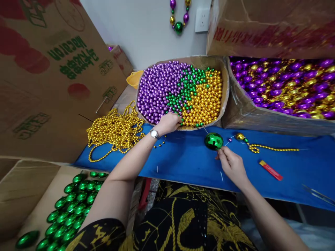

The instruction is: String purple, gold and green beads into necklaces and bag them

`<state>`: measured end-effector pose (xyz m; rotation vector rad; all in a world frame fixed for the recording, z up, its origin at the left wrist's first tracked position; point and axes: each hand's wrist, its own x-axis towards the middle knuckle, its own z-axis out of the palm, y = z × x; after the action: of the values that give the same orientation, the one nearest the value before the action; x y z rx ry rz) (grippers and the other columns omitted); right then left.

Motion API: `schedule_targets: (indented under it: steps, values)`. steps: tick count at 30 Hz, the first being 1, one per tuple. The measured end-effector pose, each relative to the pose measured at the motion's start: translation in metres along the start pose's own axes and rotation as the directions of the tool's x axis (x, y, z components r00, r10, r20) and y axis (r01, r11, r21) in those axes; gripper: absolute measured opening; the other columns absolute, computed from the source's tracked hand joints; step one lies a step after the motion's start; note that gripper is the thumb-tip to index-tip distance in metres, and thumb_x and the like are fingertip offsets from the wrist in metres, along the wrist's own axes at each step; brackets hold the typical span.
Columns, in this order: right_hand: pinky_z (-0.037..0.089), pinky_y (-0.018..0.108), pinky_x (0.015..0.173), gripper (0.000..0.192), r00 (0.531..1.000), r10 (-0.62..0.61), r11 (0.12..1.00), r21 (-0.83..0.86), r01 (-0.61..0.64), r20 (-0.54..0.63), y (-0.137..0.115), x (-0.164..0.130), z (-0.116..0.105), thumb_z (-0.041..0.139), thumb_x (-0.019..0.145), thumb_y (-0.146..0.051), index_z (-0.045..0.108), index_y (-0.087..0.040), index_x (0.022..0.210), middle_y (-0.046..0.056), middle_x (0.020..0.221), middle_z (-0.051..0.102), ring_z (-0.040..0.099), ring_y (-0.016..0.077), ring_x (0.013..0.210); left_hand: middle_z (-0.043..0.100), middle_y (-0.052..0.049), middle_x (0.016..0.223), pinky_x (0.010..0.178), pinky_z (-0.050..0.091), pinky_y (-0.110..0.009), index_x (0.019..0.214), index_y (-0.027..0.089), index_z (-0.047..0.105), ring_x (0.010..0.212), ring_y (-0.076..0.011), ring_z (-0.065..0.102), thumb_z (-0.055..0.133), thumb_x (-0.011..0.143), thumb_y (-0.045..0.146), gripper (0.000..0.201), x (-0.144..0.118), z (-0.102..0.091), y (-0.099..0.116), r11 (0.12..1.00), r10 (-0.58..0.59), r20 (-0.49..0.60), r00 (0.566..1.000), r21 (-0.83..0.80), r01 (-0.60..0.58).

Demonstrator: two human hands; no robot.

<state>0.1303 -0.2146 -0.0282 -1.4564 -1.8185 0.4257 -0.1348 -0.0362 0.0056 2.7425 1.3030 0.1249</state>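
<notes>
Left hand (169,122) at box rim (183,128) among beads — right-hand fingers (222,150) pinching green ball (214,141).

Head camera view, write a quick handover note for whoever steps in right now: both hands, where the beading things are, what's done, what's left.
Left hand: reaching into the box of small beads, fingers at the near edge where purple, green and gold meet; whether it has pinched a bead is hidden.
Right hand: holding the large green bead over the blue mat.
Strand: on the mat, a gold oval bead and gold chain threaded.
Spare gold bead strands at left; green ovals in the lower-left box.
Done: part of the strand. Left: more beads, judging by the wall sample.
</notes>
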Motion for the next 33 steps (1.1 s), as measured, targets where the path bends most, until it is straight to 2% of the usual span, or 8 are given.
schedule_targets:
  steps: [3, 11, 15, 19, 24, 27, 30, 33]
  values:
    - [0.046, 0.023, 0.058, 0.026, 1.0, -0.006, 1.0, -0.001, 0.006, -0.008, 0.004, -0.002, 0.001, 0.042, 0.098, -0.031, 0.054, -0.023, 0.076, 0.0, 0.065, 0.065, 0.064, 0.0133, 0.06, 0.065, -0.009, 0.086, 0.064, 0.04, -0.031, 0.093, 0.019, 0.073, 0.081, -0.021, 0.056, 0.057, 0.084, 0.022, 0.019, 0.0, -0.002, 0.001, 1.0, -0.005, 0.032, 0.999, 0.025, 0.004]
    - [0.047, 0.023, 0.06, 0.023, 1.0, -0.017, 1.0, 0.002, 0.017, 0.021, 0.009, -0.001, 0.006, 0.041, 0.098, -0.027, 0.054, -0.023, 0.08, -0.001, 0.066, 0.064, 0.064, 0.013, 0.061, 0.066, -0.013, 0.092, 0.07, 0.042, -0.035, 0.097, 0.017, 0.074, 0.085, -0.0238, 0.057, 0.056, 0.086, 0.023, 0.022, -0.002, -0.002, 0.003, 0.999, -0.037, 0.023, 0.999, 0.0, 0.037]
    - [0.046, 0.022, 0.061, 0.021, 1.0, -0.018, 1.0, 0.003, 0.018, 0.021, 0.01, -0.002, 0.006, 0.042, 0.098, -0.027, 0.054, -0.023, 0.081, -0.001, 0.066, 0.064, 0.064, 0.0123, 0.061, 0.066, -0.011, 0.091, 0.07, 0.042, -0.034, 0.096, 0.019, 0.073, 0.084, -0.0224, 0.057, 0.056, 0.086, 0.023, 0.021, -0.002, -0.004, 0.003, 0.999, -0.034, 0.03, 0.999, 0.005, 0.034]
    - [0.046, 0.022, 0.061, 0.021, 1.0, -0.007, 1.0, 0.009, 0.007, 0.026, 0.013, -0.003, 0.006, 0.043, 0.098, -0.027, 0.054, -0.023, 0.081, -0.002, 0.066, 0.063, 0.064, 0.0122, 0.06, 0.066, -0.012, 0.091, 0.072, 0.044, -0.034, 0.094, 0.017, 0.073, 0.084, -0.0223, 0.058, 0.053, 0.088, 0.021, 0.021, 0.003, -0.007, 0.012, 0.999, -0.036, -0.018, 0.999, -0.033, 0.035]
    - [0.046, 0.022, 0.061, 0.023, 1.0, 0.014, 1.0, 0.014, -0.014, 0.019, 0.013, -0.003, 0.005, 0.042, 0.098, -0.029, 0.053, -0.022, 0.079, -0.001, 0.066, 0.063, 0.063, 0.0125, 0.061, 0.068, -0.012, 0.104, 0.083, 0.047, -0.035, 0.115, 0.017, 0.068, 0.094, -0.0222, 0.063, 0.052, 0.092, 0.027, 0.03, 0.032, -0.002, 0.034, 0.978, 0.166, -0.008, 0.986, -0.126, -0.165]
    - [0.045, 0.022, 0.061, 0.022, 1.0, 0.02, 1.0, 0.011, -0.02, 0.008, 0.014, -0.004, 0.004, 0.043, 0.098, -0.028, 0.053, -0.022, 0.079, -0.001, 0.066, 0.063, 0.063, 0.0121, 0.06, 0.069, -0.012, 0.109, 0.085, 0.048, -0.032, 0.122, 0.017, 0.064, 0.097, -0.0207, 0.064, 0.052, 0.093, 0.031, 0.034, 0.059, 0.005, 0.046, 0.963, 0.208, -0.023, 0.978, -0.168, -0.209]
    - [0.045, 0.022, 0.061, 0.022, 1.0, 0.03, 1.0, 0.007, -0.03, 0.003, 0.015, -0.005, 0.002, 0.043, 0.098, -0.028, 0.053, -0.022, 0.079, -0.002, 0.066, 0.063, 0.063, 0.0118, 0.06, 0.071, -0.011, 0.106, 0.082, 0.047, -0.031, 0.115, 0.016, 0.067, 0.093, -0.0198, 0.065, 0.053, 0.092, 0.028, 0.03, 0.081, 0.009, 0.057, 0.951, 0.235, -0.02, 0.972, -0.202, -0.234]
    - [0.044, 0.022, 0.06, 0.023, 0.999, 0.038, 0.999, 0.008, -0.038, -0.01, 0.017, -0.008, -0.002, 0.043, 0.098, -0.029, 0.053, -0.022, 0.079, -0.002, 0.066, 0.063, 0.063, 0.0121, 0.061, 0.073, -0.008, 0.097, 0.077, 0.046, -0.028, 0.102, 0.016, 0.071, 0.086, -0.0173, 0.065, 0.052, 0.088, 0.019, 0.023, 0.089, 0.01, 0.063, 0.901, 0.349, 0.025, 0.937, -0.282, -0.329]
